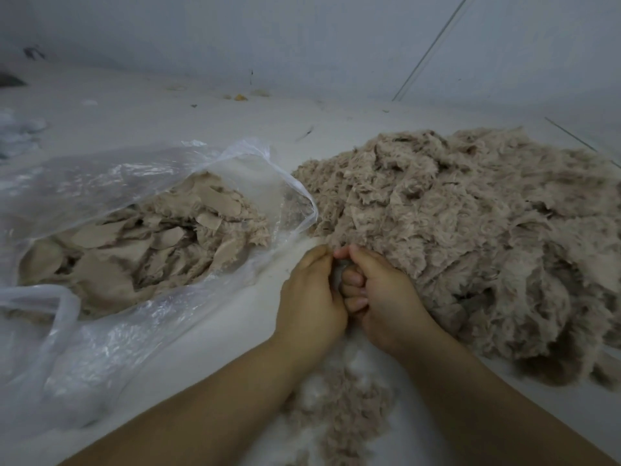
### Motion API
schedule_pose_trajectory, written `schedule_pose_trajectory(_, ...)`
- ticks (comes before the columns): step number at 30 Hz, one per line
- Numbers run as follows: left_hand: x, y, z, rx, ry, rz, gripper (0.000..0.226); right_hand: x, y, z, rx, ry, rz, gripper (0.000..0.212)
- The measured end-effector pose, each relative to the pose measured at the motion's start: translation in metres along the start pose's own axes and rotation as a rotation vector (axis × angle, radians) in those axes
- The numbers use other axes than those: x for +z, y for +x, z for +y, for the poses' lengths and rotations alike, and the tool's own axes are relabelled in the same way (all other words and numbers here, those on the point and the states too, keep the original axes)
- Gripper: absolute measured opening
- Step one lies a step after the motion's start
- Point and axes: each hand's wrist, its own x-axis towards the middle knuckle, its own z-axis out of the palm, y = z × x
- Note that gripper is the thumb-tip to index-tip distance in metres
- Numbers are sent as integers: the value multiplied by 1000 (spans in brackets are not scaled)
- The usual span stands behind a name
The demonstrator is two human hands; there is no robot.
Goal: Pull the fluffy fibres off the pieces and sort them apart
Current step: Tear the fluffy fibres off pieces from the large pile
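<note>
Loose fluff (339, 412) nearest, a small tan and white heap between the forearms, just behind the grip. Left hand (311, 297) and right hand (386, 297) pressed together, knuckles up, fingers of both curled inward. Between them a small dark grey scrap (340, 268), mostly hidden; both hands pinching it, left fingertips meeting right thumb at its top edge. Right fingers (353, 285) folded under, nails showing, tucked against the left palm. Just ahead and to the right of the grip, touching the right hand, a big pile (470, 223) of fluffy tan pieces, spreading well off to the right. Ahead and to the left of the grip, near but apart, a clear plastic bag (100, 183) lying open on its side, holding smoother tan pieces (141, 243) with flat backing showing; bag handle (64, 307) looped at the near left. All on a pale floor (208, 317), grey wall (302, 38) far beyond the grip.
</note>
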Motion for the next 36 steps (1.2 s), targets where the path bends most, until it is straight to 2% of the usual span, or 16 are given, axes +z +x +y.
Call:
schedule_pose_trajectory(4, 14, -18, 10, -20, -95, 33, 66, -1, 2, 0, 41, 78, 4, 31)
schedule_pose_trajectory(5, 16, -19, 9, -29, -119, 52, 63, -2, 2, 0, 43, 89, 9, 32)
schedule_pose_trajectory(8, 13, -8, 2, -99, -181, 165, 31, -1, 1, 0, 24, 66, 34, 33)
schedule_pose_trajectory(10, 11, 8, -8, -141, -175, 207, 30, -1, 0, -1, 23, 70, 39, 34)
schedule_pose_trajectory(13, 7, 35, -16, -124, -163, 141, 36, -1, -1, -3, 41, 103, 20, 34)
schedule_pose_trajectory(16, 10, 51, -18, -54, -93, 103, 13, -1, -1, -3, 47, 112, 14, 35)
schedule_pose_trajectory(19, 9, 45, -20, -103, -161, 149, 22, -3, 0, -3, 53, 123, 13, 35)
schedule_pose_trajectory(24, -10, 21, -36, -187, -347, 89, 23, -6, 4, -2, 40, 119, 29, 33)
schedule_pose_trajectory(28, -11, 25, -27, -187, -340, 206, 19, -6, 5, 0, 48, 130, 29, 33)
schedule_pose_trajectory(30, -9, 34, -18, -70, -235, 262, 29, -6, 4, -1, 52, 133, 36, 33)
schedule_pose_trajectory(31, -10, 40, -14, 19, -186, 250, 44, -5, 4, -1, 54, 136, 38, 34)
schedule_pose_trajectory(33, -15, 55, -3, 228, -96, 144, 78, -4, 3, -2, 56, 147, 45, 35)
schedule_pose_trajectory(36, -22, 81, 9, 438, 89, -19, 98, -3, 1, -3, 67, 158, 63, 38)
